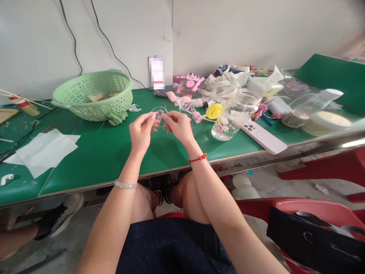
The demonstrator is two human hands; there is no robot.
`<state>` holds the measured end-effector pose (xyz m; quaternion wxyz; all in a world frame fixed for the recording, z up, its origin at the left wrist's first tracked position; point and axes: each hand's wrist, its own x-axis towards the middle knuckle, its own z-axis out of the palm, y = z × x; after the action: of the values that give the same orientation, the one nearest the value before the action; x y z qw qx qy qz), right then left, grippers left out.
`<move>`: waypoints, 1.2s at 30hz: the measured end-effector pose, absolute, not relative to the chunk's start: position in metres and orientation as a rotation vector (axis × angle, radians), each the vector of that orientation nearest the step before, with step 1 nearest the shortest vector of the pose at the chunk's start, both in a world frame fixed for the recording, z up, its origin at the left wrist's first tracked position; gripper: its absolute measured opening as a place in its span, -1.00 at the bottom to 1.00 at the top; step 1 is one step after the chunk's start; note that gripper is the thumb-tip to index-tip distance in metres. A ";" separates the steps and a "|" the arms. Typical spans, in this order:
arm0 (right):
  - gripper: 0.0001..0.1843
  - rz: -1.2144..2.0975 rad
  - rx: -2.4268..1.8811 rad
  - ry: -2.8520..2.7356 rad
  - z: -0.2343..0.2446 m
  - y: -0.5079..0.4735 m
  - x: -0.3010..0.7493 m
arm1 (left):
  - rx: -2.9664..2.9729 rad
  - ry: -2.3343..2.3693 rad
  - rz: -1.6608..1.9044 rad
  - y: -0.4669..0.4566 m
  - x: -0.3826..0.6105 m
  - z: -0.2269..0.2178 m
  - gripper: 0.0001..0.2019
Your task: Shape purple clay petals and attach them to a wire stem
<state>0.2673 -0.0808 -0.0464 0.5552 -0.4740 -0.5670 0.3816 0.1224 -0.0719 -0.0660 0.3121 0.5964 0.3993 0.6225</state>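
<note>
Both my hands are raised above the green table (99, 152), close together. My left hand (141, 131) and my right hand (178, 123) pinch a small clear, purplish piece (159, 115) between their fingertips. A thin wire ring loops over the piece. My left wrist bears a pale bangle, my right wrist a red cord.
A green basket (94, 95) stands at the back left. White paper sheets (42, 150) lie to the left. A clear jar (235, 114), a white phone (264, 136), a yellow cap (213, 111) and a heap of pink and white parts (216, 83) lie to the right. Red chairs (313, 213) stand at lower right.
</note>
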 end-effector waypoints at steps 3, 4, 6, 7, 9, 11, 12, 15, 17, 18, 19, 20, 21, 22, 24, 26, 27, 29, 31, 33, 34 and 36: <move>-0.71 0.896 -1.118 -1.366 -0.047 -0.081 0.267 | 1.605 1.076 1.658 -0.072 0.122 -0.066 -0.62; -0.73 0.894 -1.118 -1.375 -0.047 -0.080 0.267 | 1.615 1.082 1.668 -0.071 0.122 -0.066 -0.62; -0.75 0.889 -1.119 -1.396 -0.048 -0.080 0.268 | 1.623 1.104 1.686 -0.071 0.121 -0.067 -0.64; -0.75 0.885 -1.121 -1.407 -0.049 -0.080 0.268 | 1.624 1.120 1.694 -0.070 0.121 -0.067 -0.64; -0.75 0.878 -1.128 -1.429 -0.049 -0.080 0.269 | 1.629 1.160 1.704 -0.070 0.121 -0.068 -0.66; -0.74 0.881 -1.127 -1.445 -0.050 -0.081 0.269 | 1.642 1.184 1.714 -0.069 0.120 -0.068 -0.67; -0.74 0.890 -1.121 -1.444 -0.050 -0.081 0.268 | 1.649 1.185 1.715 -0.069 0.119 -0.068 -0.66; -0.73 0.945 -1.106 -1.386 -0.049 -0.081 0.267 | 1.639 1.142 1.678 -0.070 0.119 -0.066 -0.62; -0.70 0.978 -1.103 -1.313 -0.048 -0.081 0.267 | 1.614 1.082 1.629 -0.071 0.120 -0.066 -0.56; -0.68 0.990 -1.101 -1.277 -0.047 -0.081 0.266 | 1.603 1.048 1.608 -0.072 0.121 -0.065 -0.54; -0.67 0.998 -1.099 -1.244 -0.047 -0.081 0.266 | 1.598 1.018 1.592 -0.073 0.122 -0.065 -0.52; -0.67 1.005 -1.097 -1.217 -0.046 -0.081 0.266 | 1.599 0.994 1.578 -0.074 0.123 -0.064 -0.50; -0.67 1.012 -1.095 -1.195 -0.045 -0.082 0.266 | 1.606 0.978 1.565 -0.075 0.123 -0.063 -0.50; -0.68 1.019 -1.097 -1.180 -0.044 -0.082 0.265 | 1.615 0.971 1.553 -0.076 0.124 -0.063 -0.50; -0.70 1.025 -1.104 -1.171 -0.043 -0.083 0.264 | 1.636 0.964 1.535 -0.078 0.125 -0.061 -0.52; -0.71 1.012 -1.118 -1.184 -0.042 -0.085 0.263 | 1.651 0.955 1.536 -0.081 0.126 -0.059 -0.53; -0.71 1.003 -1.127 -1.196 -0.042 -0.085 0.262 | 1.655 0.951 1.543 -0.081 0.126 -0.059 -0.54; -0.71 0.990 -1.148 -1.217 -0.041 -0.086 0.262 | 1.661 0.956 1.567 -0.082 0.126 -0.057 -0.54; -0.72 0.986 -1.175 -1.222 -0.041 -0.086 0.261 | 1.673 0.980 1.586 -0.083 0.126 -0.057 -0.54; -0.74 0.983 -1.198 -1.213 -0.041 -0.087 0.261 | 1.692 1.002 1.592 -0.083 0.125 -0.057 -0.54; -0.74 0.980 -1.206 -1.209 -0.041 -0.087 0.262 | 1.705 1.004 1.591 -0.083 0.125 -0.057 -0.56; -0.72 0.978 -1.215 -1.205 -0.041 -0.087 0.262 | 1.735 0.988 1.582 -0.083 0.125 -0.058 -0.61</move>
<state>0.2617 -0.0865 -0.0406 0.5527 -0.5137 -0.5095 0.4135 0.1245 -0.0825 -0.0579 0.2929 0.6512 0.3709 0.5938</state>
